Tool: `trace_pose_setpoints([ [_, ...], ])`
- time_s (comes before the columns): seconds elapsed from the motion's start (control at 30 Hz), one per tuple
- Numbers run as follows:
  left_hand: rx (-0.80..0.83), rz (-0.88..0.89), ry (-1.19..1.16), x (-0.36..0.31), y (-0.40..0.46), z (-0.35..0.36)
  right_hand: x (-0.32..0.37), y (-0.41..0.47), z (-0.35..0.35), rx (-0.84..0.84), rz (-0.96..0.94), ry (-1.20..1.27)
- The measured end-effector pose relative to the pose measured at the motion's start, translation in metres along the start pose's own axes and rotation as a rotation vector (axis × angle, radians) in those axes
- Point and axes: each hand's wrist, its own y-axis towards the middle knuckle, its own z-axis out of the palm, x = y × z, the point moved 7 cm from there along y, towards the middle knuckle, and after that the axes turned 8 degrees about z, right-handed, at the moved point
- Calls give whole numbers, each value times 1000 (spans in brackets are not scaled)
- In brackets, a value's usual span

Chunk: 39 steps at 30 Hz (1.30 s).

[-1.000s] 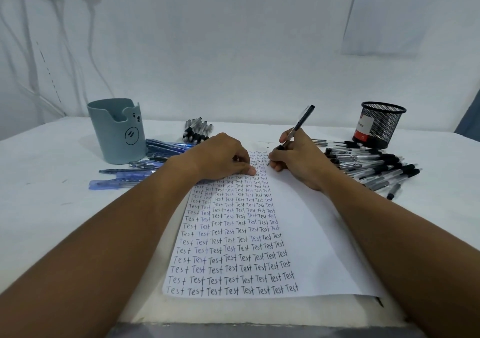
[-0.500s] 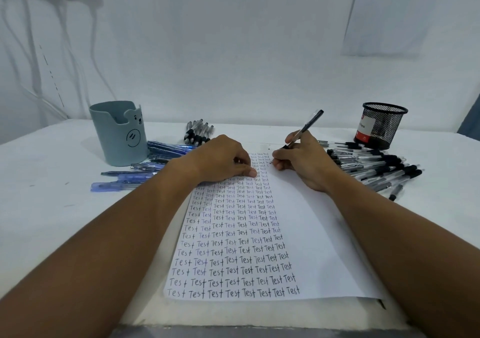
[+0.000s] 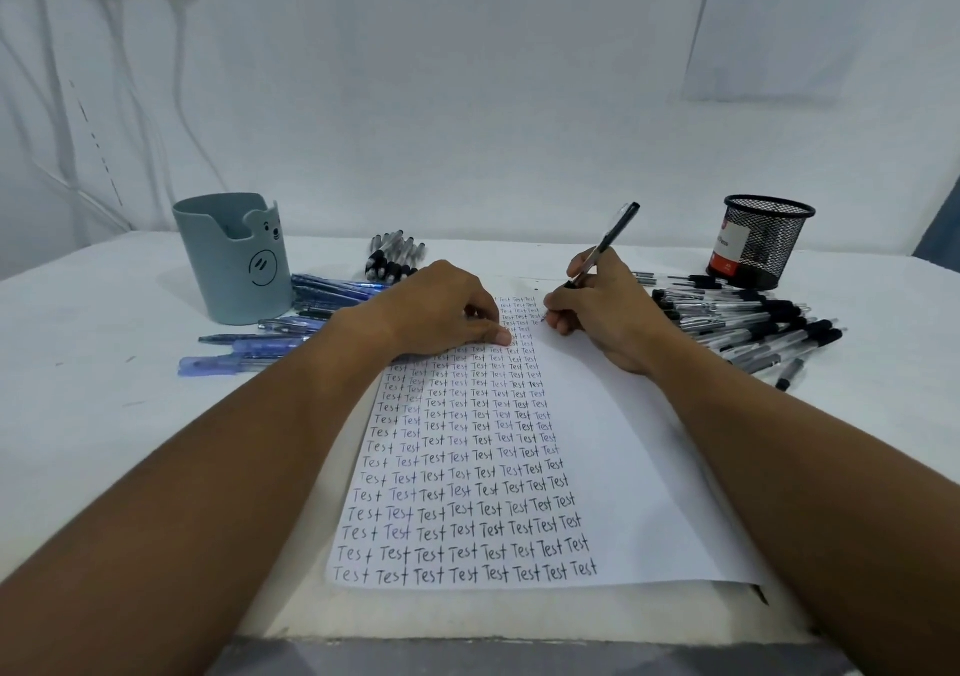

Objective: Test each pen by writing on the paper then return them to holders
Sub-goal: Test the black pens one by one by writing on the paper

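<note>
clearly the right hand (image 3: 605, 314) pinches a black pen (image 3: 602, 248) low on its barrel, fingers curled round it just above the tip, which meets the paper (image 3: 623, 467) beside the last column of "test". above the grip the capped end tilts up and away. the pen looks light, stiff and smooth, so a hold close to the tip probably steadies it best. the left hand (image 3: 441, 311) rests on the thin, easily shifted sheet with its fingers loosely curled, gripping nothing. beyond the writing hand lie loose black pens (image 3: 748, 322) and the mesh holder (image 3: 761, 241); past the other hand, blue pens (image 3: 291, 332) beside the grey holder (image 3: 234, 259).
</note>
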Motion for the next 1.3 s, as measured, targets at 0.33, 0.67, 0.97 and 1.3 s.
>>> trace_pose_setpoints([
  [0.33,1,-3,3,0,-2,0,0,0,1,8,14,35],
  [0.67,0,-17,0,0,-1,0,-1,1,1,-24,-1,-41],
  [0.97,-6,-14,7,1,-1,-1,0,0,1,-16,23,-14],
  [1.3,-15,-23,-4,4,0,2,7,-3,-4,-80,83,227],
])
